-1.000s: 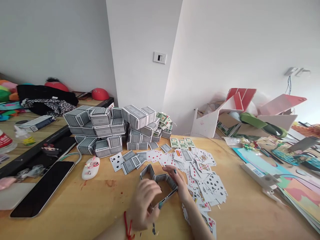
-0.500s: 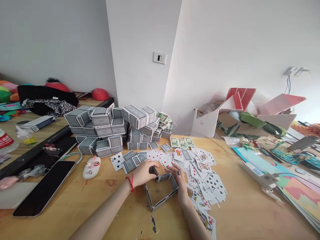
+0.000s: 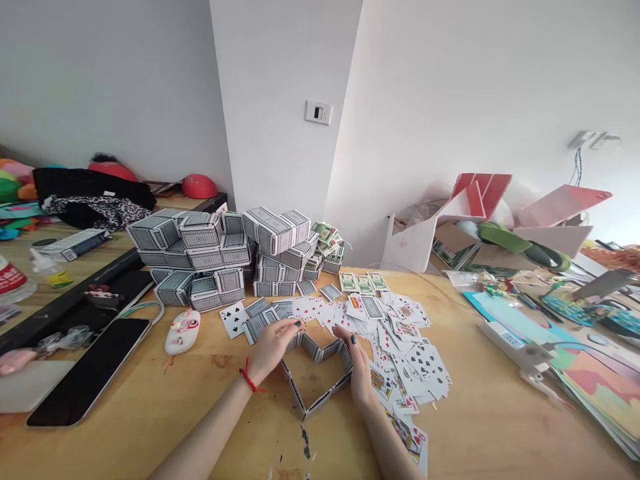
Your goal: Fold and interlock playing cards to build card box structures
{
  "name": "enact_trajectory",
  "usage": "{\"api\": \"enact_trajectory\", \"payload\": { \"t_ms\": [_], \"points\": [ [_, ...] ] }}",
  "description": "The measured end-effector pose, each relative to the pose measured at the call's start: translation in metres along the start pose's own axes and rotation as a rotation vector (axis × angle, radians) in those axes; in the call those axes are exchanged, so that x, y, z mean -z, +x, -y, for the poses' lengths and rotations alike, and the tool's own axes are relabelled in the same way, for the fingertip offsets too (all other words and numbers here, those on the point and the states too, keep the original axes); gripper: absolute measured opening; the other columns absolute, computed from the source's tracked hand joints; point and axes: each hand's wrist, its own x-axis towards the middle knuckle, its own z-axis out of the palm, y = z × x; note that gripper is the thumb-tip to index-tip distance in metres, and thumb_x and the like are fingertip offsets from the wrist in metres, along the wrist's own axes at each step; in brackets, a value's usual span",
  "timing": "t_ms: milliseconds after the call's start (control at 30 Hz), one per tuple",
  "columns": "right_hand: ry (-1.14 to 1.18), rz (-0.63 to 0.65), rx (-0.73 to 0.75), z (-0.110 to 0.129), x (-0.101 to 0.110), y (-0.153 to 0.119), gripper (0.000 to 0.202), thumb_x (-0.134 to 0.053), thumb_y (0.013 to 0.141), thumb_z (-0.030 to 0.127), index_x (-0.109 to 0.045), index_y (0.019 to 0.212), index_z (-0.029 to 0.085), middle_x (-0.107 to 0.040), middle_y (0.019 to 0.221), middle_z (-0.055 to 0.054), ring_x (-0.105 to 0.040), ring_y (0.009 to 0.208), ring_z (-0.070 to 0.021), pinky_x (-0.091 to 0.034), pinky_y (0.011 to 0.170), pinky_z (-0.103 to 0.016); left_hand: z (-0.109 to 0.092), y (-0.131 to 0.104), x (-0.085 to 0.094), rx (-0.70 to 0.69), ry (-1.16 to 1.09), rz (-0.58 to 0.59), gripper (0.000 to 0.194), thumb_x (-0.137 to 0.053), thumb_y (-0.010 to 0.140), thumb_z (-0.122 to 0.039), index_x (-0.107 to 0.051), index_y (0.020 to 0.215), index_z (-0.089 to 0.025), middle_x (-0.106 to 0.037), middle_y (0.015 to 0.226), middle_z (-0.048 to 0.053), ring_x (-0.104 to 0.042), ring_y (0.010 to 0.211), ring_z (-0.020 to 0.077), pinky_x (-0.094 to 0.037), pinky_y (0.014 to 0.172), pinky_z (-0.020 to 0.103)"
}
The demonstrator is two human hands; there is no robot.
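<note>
A heart-shaped ring of folded playing cards (image 3: 329,395) stands on edge on the wooden table in front of me. Along its left wall lies my left hand (image 3: 273,345), fingers stretched forward over the upper left lobe. My right hand (image 3: 360,370) cups the right wall with its fingers extended. Each hand rests against or close beside the ring; exact contact is partly hidden. Just beyond are face-down cards (image 3: 260,320) with grey patterned backs and a five of spades (image 3: 233,321). Loose face-up cards (image 3: 425,367) spread to the right of my right hand.
Stacked blocks of folded cards (image 3: 205,257) rise at the back left. A white computer mouse (image 3: 182,332) and a phone (image 3: 90,373) lie left. Green cards (image 3: 364,283) sit at the back. A power strip (image 3: 517,350) and a cardboard box (image 3: 540,247) are on the right.
My left hand has slid left and opened away from the ring's notch. The right hand has shifted slightly lower along the right wall. The ring's heart-shaped notch now shows more fully.
</note>
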Motion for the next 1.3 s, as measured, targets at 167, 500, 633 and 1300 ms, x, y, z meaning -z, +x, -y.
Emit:
{"api": "enact_trajectory", "payload": {
  "t_ms": [167, 500, 633, 1300],
  "points": [
    [0.003, 0.0, 0.062, 0.001, -0.002, 0.001, 0.036, -0.041, 0.087, 0.048, -0.06, 0.104, 0.022, -0.061, 0.114, -0.006, -0.051, 0.111, -0.0241, -0.032, 0.101, -0.041, 0.015, 0.001, 0.012, -0.101, -0.205, 0.121, 0.036, -0.036, 0.086, -0.033, -0.062, 0.104, -0.015, -0.064, 0.111, 0.008, -0.054, 0.109, 0.0225, -0.035, 0.101, 0.038],
    [-0.018, -0.026, 0.079, 0.005, -0.005, 0.0, 0.034, -0.043, 0.085, 0.048, -0.062, 0.095, 0.021, -0.063, 0.104, -0.006, -0.055, 0.1, -0.0221, -0.038, 0.092, -0.034, 0.02, 0.001, -0.002, -0.212, -0.109, 0.092, 0.019, -0.039, 0.083, -0.03, -0.052, 0.09, -0.019, -0.065, 0.098, 0.007, -0.055, 0.099, 0.0225, -0.039, 0.09, 0.037],
    [0.02, -0.02, 0.099, 0.005, -0.007, 0.001, 0.033, -0.042, 0.086, 0.047, -0.06, 0.077, 0.021, -0.065, 0.1, -0.005, -0.055, 0.098, -0.0226, -0.039, 0.088, -0.033, 0.02, -0.006, -0.005, -0.184, -0.129, -0.021, 0.019, -0.039, 0.085, -0.034, -0.051, 0.082, -0.02, -0.066, 0.094, 0.006, -0.057, 0.096, 0.0211, -0.038, 0.091, 0.036],
    [-0.057, 0.093, 0.1, 0.001, -0.01, 0.033, 0.06, -0.026, 0.087, 0.057, -0.054, 0.05, 0.02, -0.068, 0.088, -0.007, -0.057, 0.091, -0.0238, -0.037, 0.086, -0.034, 0.021, 0.001, -0.005, -0.17, 0.019, -0.218, 0.041, -0.029, 0.085, -0.038, -0.047, 0.052, -0.021, -0.067, 0.078, 0.006, -0.06, 0.089, 0.0218, -0.039, 0.091, 0.037]
  ]
}}
